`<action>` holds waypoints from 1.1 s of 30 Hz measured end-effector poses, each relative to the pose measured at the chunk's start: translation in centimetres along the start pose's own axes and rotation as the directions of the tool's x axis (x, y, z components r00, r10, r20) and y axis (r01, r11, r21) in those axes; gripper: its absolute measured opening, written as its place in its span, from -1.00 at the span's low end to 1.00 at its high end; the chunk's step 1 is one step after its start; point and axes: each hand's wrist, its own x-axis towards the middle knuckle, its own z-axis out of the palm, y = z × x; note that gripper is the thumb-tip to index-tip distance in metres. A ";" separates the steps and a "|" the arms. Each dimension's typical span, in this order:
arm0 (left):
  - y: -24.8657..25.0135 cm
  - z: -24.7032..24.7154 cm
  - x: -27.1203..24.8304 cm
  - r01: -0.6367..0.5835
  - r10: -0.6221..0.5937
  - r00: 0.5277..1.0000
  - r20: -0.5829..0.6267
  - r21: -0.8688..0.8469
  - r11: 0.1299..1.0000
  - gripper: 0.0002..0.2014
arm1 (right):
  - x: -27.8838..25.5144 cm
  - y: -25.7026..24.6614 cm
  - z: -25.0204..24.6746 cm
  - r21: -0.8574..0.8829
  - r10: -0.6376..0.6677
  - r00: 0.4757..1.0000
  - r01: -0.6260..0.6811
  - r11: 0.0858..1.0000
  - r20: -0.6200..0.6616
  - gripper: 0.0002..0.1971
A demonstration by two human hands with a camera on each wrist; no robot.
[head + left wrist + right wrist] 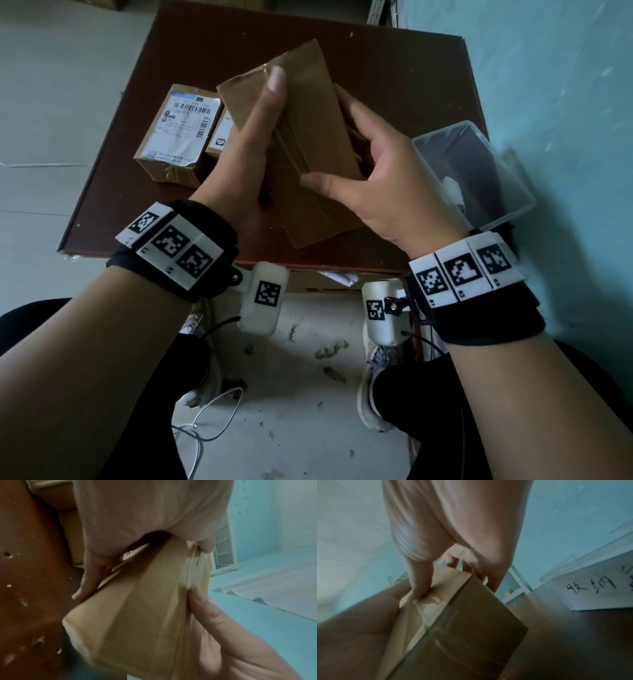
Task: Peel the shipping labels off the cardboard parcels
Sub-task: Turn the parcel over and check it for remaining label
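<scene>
A long brown cardboard parcel (pixel 308 137) wrapped in clear tape is held tilted above the brown table (pixel 394 68). My left hand (pixel 253 137) grips its left side, thumb up on the top face and fingers underneath. My right hand (pixel 370 171) grips its right side, thumb on the near face and fingers curled behind. No label shows on the parcel's visible faces (pixel 137 608) (pixel 462 622). Two more parcels stand at the left: one with a white shipping label (pixel 181 126) on top, and a second one (pixel 219 137) partly hidden behind my left hand.
A clear plastic box (pixel 479 171) sits at the table's right edge beside the teal wall. In the right wrist view a white container (pixel 590 588) with handwriting stands on the table. Paper scraps and a white cable (pixel 212 421) lie on the floor by my feet.
</scene>
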 end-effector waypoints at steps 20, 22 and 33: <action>-1.8 -0.4 0.3 -0.234 0.314 0.933 -0.175 0.368 0.900 -0.06 | -0.7 -0.5 -0.3 -0.213 -0.019 0.992 -0.008 0.977 -0.123 -0.11; -2.1 -0.6 0.6 -0.226 0.302 0.939 -0.163 0.369 0.901 -0.07 | -0.8 -0.1 -0.1 -0.246 0.002 0.994 -0.030 0.969 -0.114 -0.05; -1.1 -0.6 0.5 -0.261 0.297 0.951 -0.085 0.294 0.920 -0.28 | -0.3 -0.5 -1.0 -0.042 0.060 0.987 -0.067 0.997 -0.146 -0.66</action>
